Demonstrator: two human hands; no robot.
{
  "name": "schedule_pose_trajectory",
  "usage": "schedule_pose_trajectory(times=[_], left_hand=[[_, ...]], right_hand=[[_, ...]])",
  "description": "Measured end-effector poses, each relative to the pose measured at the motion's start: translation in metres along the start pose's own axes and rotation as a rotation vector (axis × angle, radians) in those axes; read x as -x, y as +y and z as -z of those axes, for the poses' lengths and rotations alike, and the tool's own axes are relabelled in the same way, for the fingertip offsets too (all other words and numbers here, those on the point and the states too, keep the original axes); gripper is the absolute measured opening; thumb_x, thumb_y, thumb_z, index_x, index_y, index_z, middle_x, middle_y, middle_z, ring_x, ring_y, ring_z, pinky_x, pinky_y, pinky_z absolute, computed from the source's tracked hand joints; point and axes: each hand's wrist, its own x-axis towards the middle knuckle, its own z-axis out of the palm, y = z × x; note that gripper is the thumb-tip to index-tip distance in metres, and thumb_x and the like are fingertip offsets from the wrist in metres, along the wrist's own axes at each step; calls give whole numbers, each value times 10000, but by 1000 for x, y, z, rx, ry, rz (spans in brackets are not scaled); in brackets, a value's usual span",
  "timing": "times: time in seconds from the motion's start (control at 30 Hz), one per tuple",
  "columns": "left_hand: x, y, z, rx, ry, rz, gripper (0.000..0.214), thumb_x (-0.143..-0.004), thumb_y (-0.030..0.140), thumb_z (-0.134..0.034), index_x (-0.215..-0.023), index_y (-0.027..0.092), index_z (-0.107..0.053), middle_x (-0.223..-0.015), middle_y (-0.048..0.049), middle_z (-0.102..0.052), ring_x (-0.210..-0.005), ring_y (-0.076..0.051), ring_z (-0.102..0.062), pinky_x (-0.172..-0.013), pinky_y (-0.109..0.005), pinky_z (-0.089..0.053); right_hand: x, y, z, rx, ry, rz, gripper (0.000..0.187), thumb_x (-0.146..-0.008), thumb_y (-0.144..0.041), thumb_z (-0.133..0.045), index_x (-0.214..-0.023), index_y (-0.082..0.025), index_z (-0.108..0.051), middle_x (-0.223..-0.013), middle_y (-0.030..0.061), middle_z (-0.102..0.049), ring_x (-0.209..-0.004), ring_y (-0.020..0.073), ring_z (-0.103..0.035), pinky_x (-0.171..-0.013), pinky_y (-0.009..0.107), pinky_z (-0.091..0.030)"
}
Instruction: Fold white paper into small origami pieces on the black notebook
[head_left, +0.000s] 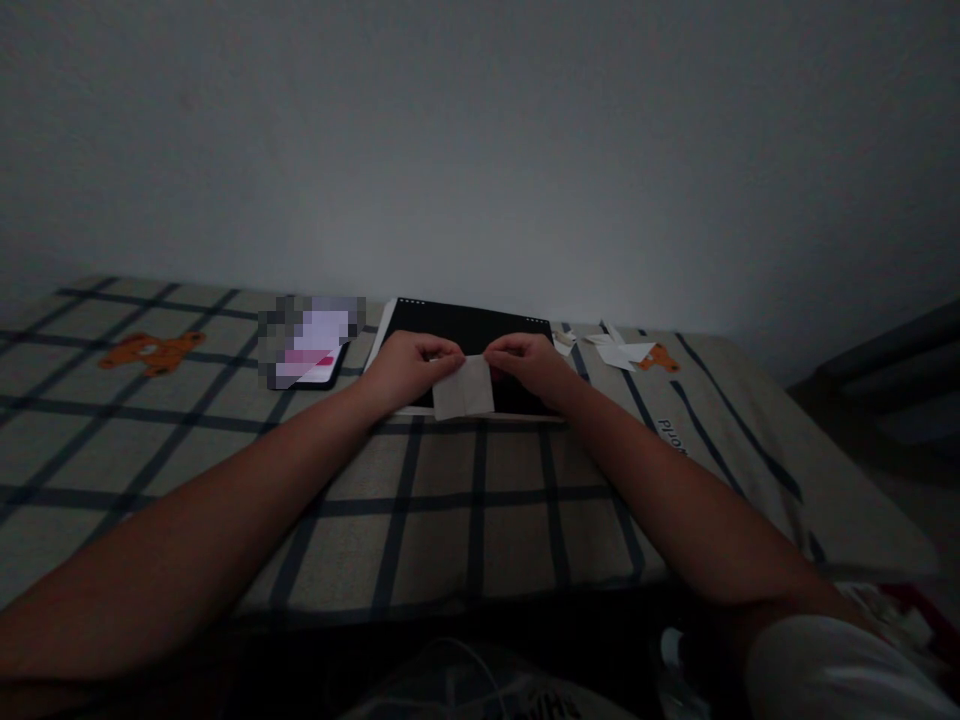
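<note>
My left hand (409,368) and my right hand (529,365) meet over a black board (465,325) that lies on the checked bedspread (450,500). Between them they pinch a small white sheet of paper (465,390) by its upper edge. The sheet hangs down toward me over the board's near edge. The fingers of both hands are curled shut on the paper.
A phone (311,350) with a lit, blurred screen lies left of the board. Folded white paper pieces (622,352) lie to the right of it. Orange bear prints (150,352) mark the cloth. A plain wall stands behind. The bed's edge drops off at right.
</note>
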Motion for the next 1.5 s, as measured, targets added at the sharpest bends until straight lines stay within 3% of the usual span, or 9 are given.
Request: schedule_pose_trajectory(times=[0.13,0.27,0.43,0.6,0.77,0.97,1.17,1.3,1.5], left_hand=[[-1,-1,0,30,21,38,256,-751,402,-676,-812,168,-759,-800,-43,-728,-737,-178,-632,-651,-269,-475],[-1,-3,1,100,130,79,292,-760,423,-679,-860,160,-757,-843,-56,-737,-747,-178,-635,-677,-278,-494],[-2,-5,0,187,225,133,282,-735,408,-687,-863,164,-750,-824,-51,-729,-721,-175,-625,-653,-277,-490],[-5,-7,0,138,171,138,218,-729,375,-662,-776,172,-727,-762,-34,-712,-720,-175,-622,-656,-273,-479],[-4,-6,0,194,33,101,322,-745,439,-692,-907,165,-740,-852,-66,-737,-754,-184,-646,-672,-287,-496],[-3,-6,-2,321,101,132,328,-731,434,-729,-897,152,-742,-880,-85,-747,-755,-184,-657,-696,-306,-521],[-6,-12,-3,395,88,219,342,-729,443,-734,-933,170,-752,-912,-86,-750,-789,-194,-677,-696,-311,-550],[-10,-14,0,473,71,259,347,-697,409,-788,-941,167,-743,-942,-86,-739,-830,-179,-684,-742,-314,-577],[-12,-18,2,529,85,269,225,-687,316,-807,-837,161,-744,-882,-82,-736,-807,-168,-679,-765,-308,-585]], right_hand=[[0,1,-2,-101,7,-27,169,-762,-349,-674,-786,-183,-699,-726,12,-688,-685,141,-610,-697,300,-504],[0,7,-5,-211,3,-70,256,-755,-412,-710,-866,-182,-713,-788,21,-706,-697,137,-624,-696,300,-522],[-2,11,-1,-98,5,-85,264,-749,-419,-729,-832,-168,-720,-758,35,-706,-634,131,-605,-637,290,-503],[-1,8,0,-30,-18,-63,218,-753,-387,-720,-786,-172,-703,-709,15,-684,-613,122,-590,-605,276,-472],[0,7,-2,-83,-56,-49,230,-742,-390,-727,-793,-168,-697,-727,12,-688,-627,117,-592,-617,273,-482],[0,8,2,-136,-112,-40,259,-746,-397,-733,-863,-167,-707,-775,22,-707,-664,123,-621,-660,281,-498],[-1,6,2,-73,-46,-67,235,-746,-395,-714,-788,-171,-655,-675,4,-655,-610,130,-589,-598,277,-460],[0,7,4,-69,63,-77,237,-759,-403,-695,-773,-179,-622,-669,-1,-639,-616,135,-585,-626,291,-462],[-3,12,3,-268,62,-130,245,-718,-400,-715,-764,-191,-595,-695,-12,-622,-630,127,-579,-649,291,-474]])
